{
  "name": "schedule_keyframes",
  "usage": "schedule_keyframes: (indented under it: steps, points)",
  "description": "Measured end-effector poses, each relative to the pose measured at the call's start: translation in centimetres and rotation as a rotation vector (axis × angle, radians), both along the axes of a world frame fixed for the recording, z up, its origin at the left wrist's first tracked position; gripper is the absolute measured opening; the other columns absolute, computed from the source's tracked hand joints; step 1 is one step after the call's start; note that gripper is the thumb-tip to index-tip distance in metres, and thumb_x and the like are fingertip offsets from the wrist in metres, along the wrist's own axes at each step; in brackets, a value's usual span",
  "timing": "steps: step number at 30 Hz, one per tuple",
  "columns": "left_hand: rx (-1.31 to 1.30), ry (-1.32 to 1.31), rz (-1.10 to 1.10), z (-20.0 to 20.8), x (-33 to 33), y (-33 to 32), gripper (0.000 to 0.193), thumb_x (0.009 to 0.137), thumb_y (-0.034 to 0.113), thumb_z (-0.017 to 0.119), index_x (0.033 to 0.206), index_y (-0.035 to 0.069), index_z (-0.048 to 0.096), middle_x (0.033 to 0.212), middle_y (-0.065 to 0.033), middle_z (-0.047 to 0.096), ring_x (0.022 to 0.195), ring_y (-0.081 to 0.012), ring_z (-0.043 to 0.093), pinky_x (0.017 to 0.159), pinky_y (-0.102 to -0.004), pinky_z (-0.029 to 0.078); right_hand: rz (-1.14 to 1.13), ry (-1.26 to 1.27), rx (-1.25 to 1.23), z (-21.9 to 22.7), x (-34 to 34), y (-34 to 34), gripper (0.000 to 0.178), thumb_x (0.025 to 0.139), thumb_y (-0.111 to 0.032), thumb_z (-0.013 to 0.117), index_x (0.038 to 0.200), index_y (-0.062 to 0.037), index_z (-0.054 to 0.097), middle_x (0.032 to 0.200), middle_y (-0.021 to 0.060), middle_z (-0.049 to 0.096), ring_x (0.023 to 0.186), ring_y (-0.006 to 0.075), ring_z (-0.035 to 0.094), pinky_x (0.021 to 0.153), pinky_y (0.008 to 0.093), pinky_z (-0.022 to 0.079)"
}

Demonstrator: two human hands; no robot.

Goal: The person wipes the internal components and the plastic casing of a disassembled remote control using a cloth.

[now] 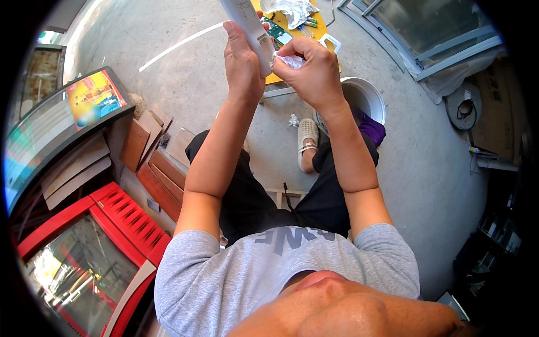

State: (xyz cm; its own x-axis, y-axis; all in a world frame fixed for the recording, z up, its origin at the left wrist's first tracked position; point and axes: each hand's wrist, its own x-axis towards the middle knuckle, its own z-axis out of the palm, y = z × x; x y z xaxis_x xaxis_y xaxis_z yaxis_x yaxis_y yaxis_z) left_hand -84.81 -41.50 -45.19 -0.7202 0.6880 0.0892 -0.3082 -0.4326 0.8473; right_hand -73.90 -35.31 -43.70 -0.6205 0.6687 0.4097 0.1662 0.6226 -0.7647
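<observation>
My left hand is wrapped round a long white plastic casing, held up at a tilt, with a small rectangular opening near its lower end. In my right hand a crumpled white tissue is pinched between thumb and fingers, against or very close to that lower end. Behind the hands stands a low yellow table. A green circuit board, another crumpled white sheet and small green cylinders lie on it.
A white bucket with a purple bag at it stands right of my legs. A tissue scrap lies on the floor near my shoe. Wooden boards and a red-framed cabinet are on the left; a metal-framed window stands far right.
</observation>
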Motion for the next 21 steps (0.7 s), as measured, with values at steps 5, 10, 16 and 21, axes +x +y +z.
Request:
schedule_keyframes:
  steps: [5, 10, 16, 21]
  points:
    - [-0.1, 0.093, -0.147, -0.5, 1.0, -0.1, 0.068, 0.098, 0.058, 0.028, 0.126, 0.001, 0.052, 0.11, -0.011, 0.058, 0.095, -0.0164, 0.058, 0.085, -0.03, 0.049, -0.082, 0.098, 0.027, 0.0, 0.3, 0.4, 0.013, 0.069, -0.012, 0.072, 0.076, -0.0021, 0.066, 0.077, 0.0123, 0.066, 0.068, 0.0263, 0.065, 0.066, 0.0326, 0.052]
    - [-0.09, 0.061, -0.088, -0.9, 1.3, 0.4, 0.069, 0.098, 0.06, 0.028, 0.118, 0.001, 0.057, 0.1, -0.0074, 0.059, 0.089, -0.0123, 0.056, 0.078, -0.0266, 0.046, -0.069, 0.059, 0.032, 0.5, 0.5, 0.7, 0.014, 0.069, -0.012, 0.072, 0.076, -0.0012, 0.066, 0.076, 0.0116, 0.066, 0.068, 0.0258, 0.065, 0.066, 0.0325, 0.052]
    - [-0.07, 0.052, -0.064, -0.2, 0.5, 0.2, 0.067, 0.098, 0.059, 0.029, 0.117, 0.001, 0.058, 0.098, -0.0067, 0.059, 0.088, -0.0121, 0.056, 0.077, -0.0262, 0.047, -0.05, 0.01, 0.0, 0.6, 0.2, 0.1, 0.014, 0.069, -0.011, 0.072, 0.076, -0.0007, 0.066, 0.075, 0.0127, 0.065, 0.069, 0.0267, 0.066, 0.066, 0.033, 0.052]
    - [-0.14, 0.103, -0.172, -0.4, 1.2, 0.0, 0.066, 0.099, 0.057, 0.031, 0.116, 0.001, 0.06, 0.094, -0.0051, 0.06, 0.086, -0.0106, 0.056, 0.076, -0.0254, 0.046, -0.093, 0.078, 0.107, 0.4, 0.5, 0.7, 0.015, 0.069, -0.011, 0.073, 0.079, -0.0019, 0.067, 0.075, 0.01, 0.066, 0.069, 0.0201, 0.066, 0.066, 0.0293, 0.052]
